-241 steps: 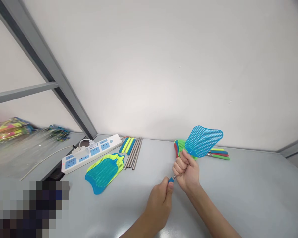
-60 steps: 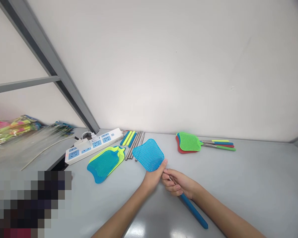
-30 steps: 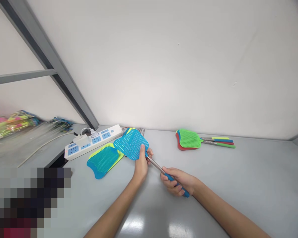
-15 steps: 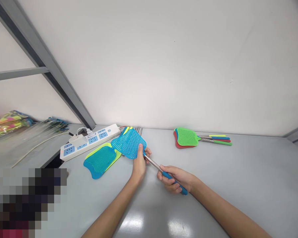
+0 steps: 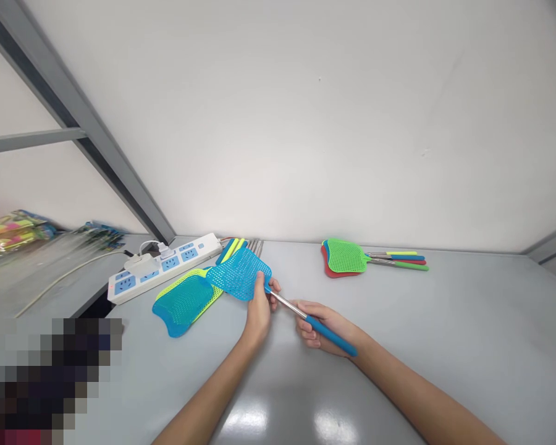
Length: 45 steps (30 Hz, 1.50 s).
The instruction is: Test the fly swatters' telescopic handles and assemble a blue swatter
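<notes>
A blue fly swatter (image 5: 241,275) with a perforated head, a metal rod and a blue grip is held in both hands above the table. My left hand (image 5: 260,304) is closed on the base of its head, thumb on top. My right hand (image 5: 322,324) is closed around the rod where it meets the blue grip. Under and left of the held head lie a blue swatter head (image 5: 180,306) and a yellow-green one (image 5: 202,278), overlapping. Behind them are several blue and yellow grips (image 5: 231,251) and metal rods, partly hidden.
A white power strip (image 5: 162,267) with plugs lies at the left. A stack of green, red, blue and yellow swatters (image 5: 346,257) rests near the wall at right. Plastic-wrapped packages (image 5: 18,235) sit at far left, beside a metal frame post (image 5: 120,167).
My right hand has loosened its wrap, and the blue grip now lies more exposed across the palm. The held swatter's head has tilted slightly. The whole view has shifted a little.
</notes>
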Motion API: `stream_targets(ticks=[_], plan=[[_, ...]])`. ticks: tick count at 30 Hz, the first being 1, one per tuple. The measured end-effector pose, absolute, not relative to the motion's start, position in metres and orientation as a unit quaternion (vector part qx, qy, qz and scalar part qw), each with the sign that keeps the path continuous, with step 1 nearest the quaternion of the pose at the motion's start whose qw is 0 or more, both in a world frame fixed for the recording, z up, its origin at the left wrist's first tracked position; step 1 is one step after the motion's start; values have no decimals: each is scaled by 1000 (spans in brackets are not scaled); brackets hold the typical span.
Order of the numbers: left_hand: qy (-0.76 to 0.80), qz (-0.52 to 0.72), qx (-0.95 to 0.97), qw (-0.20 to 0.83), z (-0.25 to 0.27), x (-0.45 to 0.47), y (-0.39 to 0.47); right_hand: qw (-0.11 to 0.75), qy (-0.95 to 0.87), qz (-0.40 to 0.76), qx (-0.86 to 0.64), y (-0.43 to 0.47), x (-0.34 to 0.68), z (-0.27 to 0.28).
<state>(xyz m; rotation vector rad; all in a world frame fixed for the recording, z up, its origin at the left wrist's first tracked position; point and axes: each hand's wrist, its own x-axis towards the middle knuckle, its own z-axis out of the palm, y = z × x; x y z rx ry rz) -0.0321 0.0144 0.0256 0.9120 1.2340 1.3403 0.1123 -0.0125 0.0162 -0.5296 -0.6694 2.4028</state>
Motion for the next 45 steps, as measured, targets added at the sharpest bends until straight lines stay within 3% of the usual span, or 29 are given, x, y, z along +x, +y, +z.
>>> stream_targets(ticks=[13,30,45], plan=[[507,536,375,561,25,-28,15,445,-197,847,-214,-11,113,15],[496,502,421,570,25,-16,2,470,-316,788,-242,-15,105,21],[455,413,528,586,24,-8,-10,531,-257,777,-218,-8,109,10]])
